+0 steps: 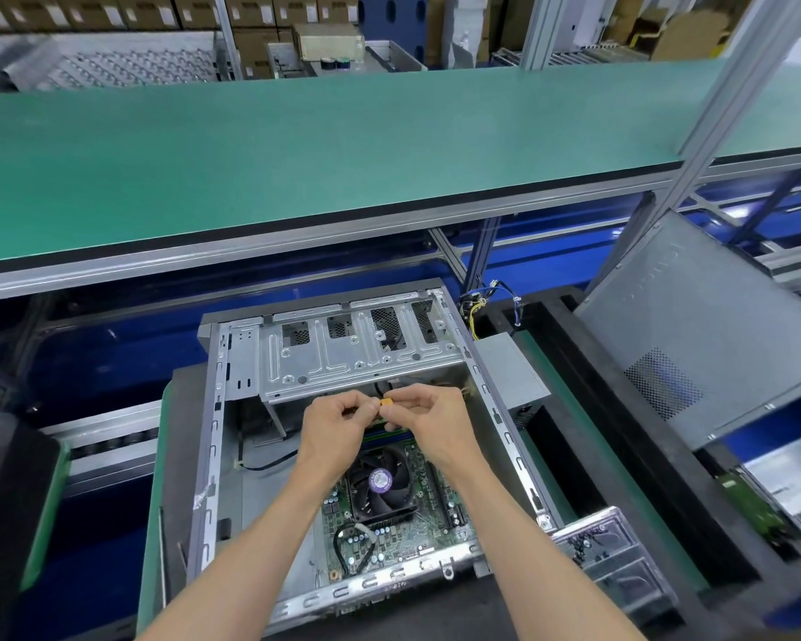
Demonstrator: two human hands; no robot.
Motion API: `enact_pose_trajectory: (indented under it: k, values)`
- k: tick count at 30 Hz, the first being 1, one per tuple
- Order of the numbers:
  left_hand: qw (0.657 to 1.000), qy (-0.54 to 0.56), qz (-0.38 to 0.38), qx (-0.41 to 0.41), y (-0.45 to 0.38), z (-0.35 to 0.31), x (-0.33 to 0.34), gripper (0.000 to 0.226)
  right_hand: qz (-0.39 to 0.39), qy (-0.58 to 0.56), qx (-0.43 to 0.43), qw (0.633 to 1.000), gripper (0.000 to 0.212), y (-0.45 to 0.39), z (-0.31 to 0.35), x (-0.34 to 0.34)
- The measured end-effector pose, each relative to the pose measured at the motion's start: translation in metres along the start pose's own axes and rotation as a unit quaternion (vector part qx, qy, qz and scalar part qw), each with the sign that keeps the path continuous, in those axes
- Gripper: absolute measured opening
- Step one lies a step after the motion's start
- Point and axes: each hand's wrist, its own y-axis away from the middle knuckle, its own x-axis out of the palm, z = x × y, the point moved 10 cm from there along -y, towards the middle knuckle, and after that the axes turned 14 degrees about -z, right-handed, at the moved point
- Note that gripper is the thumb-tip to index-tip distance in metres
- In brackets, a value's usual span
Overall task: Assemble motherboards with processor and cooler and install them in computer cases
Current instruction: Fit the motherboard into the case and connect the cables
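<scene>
An open grey computer case (209,437) lies flat in front of me. Inside it sits a green motherboard (417,525) with a black cooler fan (380,483) that has a purple label. Both of my hands meet above the board, just below the silver drive cage (343,358). My left hand (338,425) and my right hand (428,421) pinch a small orange connector (386,402) between their fingertips. What the connector attaches to is hidden by my fingers.
A grey power supply (509,372) with loose coloured cables (477,303) sits at the case's right side. A grey side panel (694,326) leans at the right. A clear plastic tray (606,552) lies at the lower right. A green shelf (343,145) runs overhead.
</scene>
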Motion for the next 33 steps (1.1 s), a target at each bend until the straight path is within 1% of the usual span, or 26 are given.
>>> enact_pose_trajectory:
  k: [2,4,6,10,12,16,21,25,27,28,29,30,31,32,33]
  values:
    - [0.997,-0.035,-0.031,0.055,0.002,-0.012,-0.005,0.02,-0.007,0.0,0.006,1.0,0.018,0.0,-0.002,-0.002]
    - [0.995,-0.044,-0.046,0.078,0.004,-0.018,-0.007,0.008,-0.013,-0.005,0.012,1.0,0.019,-0.001,-0.003,-0.004]
    - [0.993,-0.046,-0.056,0.092,0.005,-0.021,-0.01,0.013,-0.015,-0.011,0.019,1.0,0.019,-0.002,-0.005,-0.004]
    - [0.968,-0.097,-0.075,0.217,0.013,-0.045,-0.01,0.017,-0.003,-0.004,0.029,1.0,0.019,-0.002,-0.008,-0.002]
    - [0.965,-0.094,-0.082,0.231,0.014,-0.049,-0.01,0.016,0.021,0.009,0.031,0.999,0.025,0.001,-0.009,0.004]
    - [0.971,-0.068,-0.085,0.212,0.014,-0.045,-0.011,0.016,0.034,0.0,0.039,0.999,0.026,0.002,-0.011,0.006]
    - [0.98,-0.041,-0.084,0.177,0.015,-0.038,-0.009,0.018,0.05,-0.021,0.077,0.996,0.026,0.002,-0.018,0.008]
    - [0.992,0.026,-0.066,0.108,0.012,-0.024,-0.01,0.018,0.076,-0.045,0.126,0.988,0.026,0.005,-0.024,0.012]
    - [0.995,0.052,-0.051,0.075,0.014,-0.014,-0.008,0.019,0.072,-0.033,0.132,0.988,0.027,0.006,-0.027,0.012]
    - [0.995,0.051,-0.043,0.068,0.015,-0.011,-0.007,0.019,0.051,-0.001,0.114,0.992,0.027,0.005,-0.027,0.009]
    - [0.996,0.045,-0.034,0.063,0.017,-0.009,-0.005,0.02,0.019,0.059,0.076,0.995,0.026,0.002,-0.025,0.004]
    - [0.997,0.039,-0.028,0.06,0.019,-0.007,-0.003,0.02,-0.009,0.134,0.025,0.991,0.026,0.001,-0.02,0.0]
    - [0.997,0.036,-0.025,0.057,0.02,-0.006,-0.002,0.02,-0.016,0.204,-0.019,0.979,0.029,0.002,-0.016,-0.001]
    - [0.997,0.039,-0.025,0.055,0.02,-0.004,-0.001,0.02,0.003,0.255,-0.044,0.966,0.031,0.005,-0.015,0.004]
    - [0.997,0.044,-0.025,0.052,0.02,-0.003,-0.001,0.019,0.034,0.291,-0.049,0.955,0.03,0.009,-0.02,0.009]
